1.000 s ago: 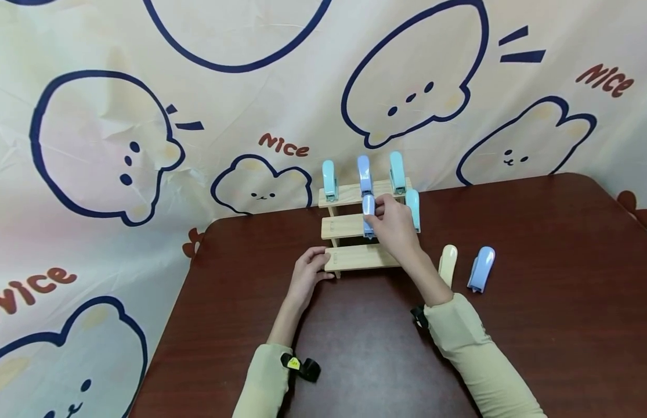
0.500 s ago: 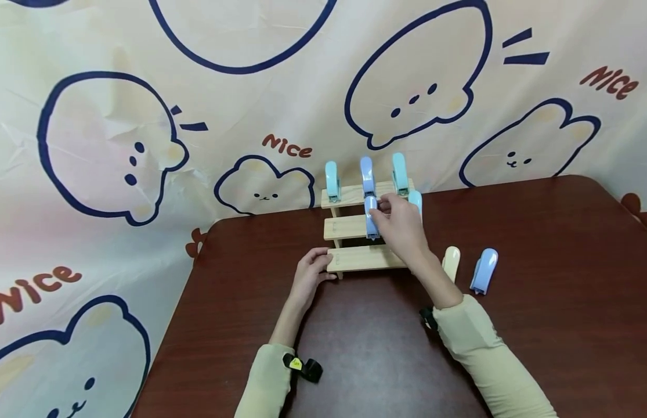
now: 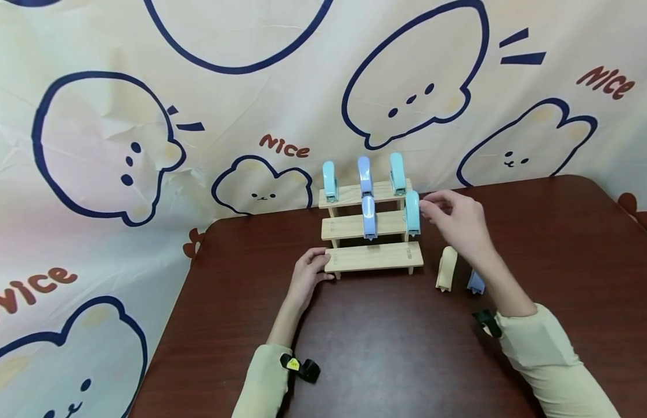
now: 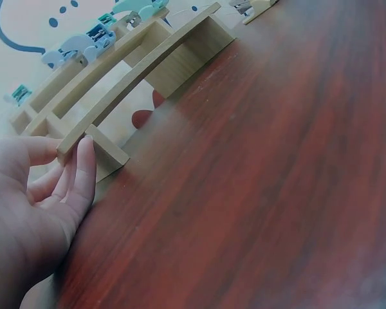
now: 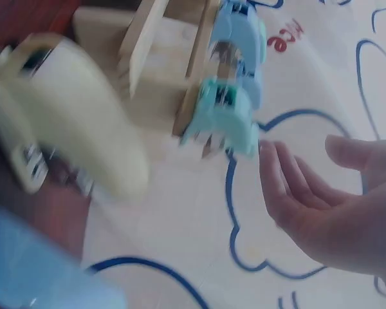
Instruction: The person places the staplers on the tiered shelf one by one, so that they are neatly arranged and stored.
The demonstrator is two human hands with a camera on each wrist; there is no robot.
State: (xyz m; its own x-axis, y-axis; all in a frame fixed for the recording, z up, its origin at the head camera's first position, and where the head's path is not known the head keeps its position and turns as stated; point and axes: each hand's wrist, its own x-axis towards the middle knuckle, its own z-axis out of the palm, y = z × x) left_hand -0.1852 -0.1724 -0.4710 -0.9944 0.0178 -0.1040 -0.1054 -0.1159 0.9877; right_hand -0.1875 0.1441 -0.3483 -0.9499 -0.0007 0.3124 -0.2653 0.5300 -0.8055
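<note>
A three-step wooden display stand (image 3: pixel 372 256) stands near the back of the table. My left hand (image 3: pixel 306 271) pinches the left end of its lowest step, thumb above and fingers against the edge and underside (image 4: pixel 80 177). On the middle step sit a periwinkle-blue stapler (image 3: pixel 369 217) and, at the right end, a mint stapler (image 3: pixel 412 213). Just right of that mint stapler is my right hand (image 3: pixel 459 223), fingers loosely bent with a gap between thumb and fingertips, nothing in it. The right wrist view shows its fingertips close to the mint stapler (image 5: pixel 225 116).
The top step bears a mint stapler (image 3: pixel 329 181) at left, a blue one (image 3: pixel 364 176) mid-step and another mint stapler (image 3: pixel 398 174) at right. On the table, a cream stapler (image 3: pixel 447 269) lies beside a blue stapler (image 3: pixel 476 283), partly hidden by my right forearm. A printed cloth (image 3: pixel 239 110) hangs behind.
My right hand has let go of the blue stapler on the middle step and moved right, past the mint one. The blue stapler stays there. My left hand keeps its hold.
</note>
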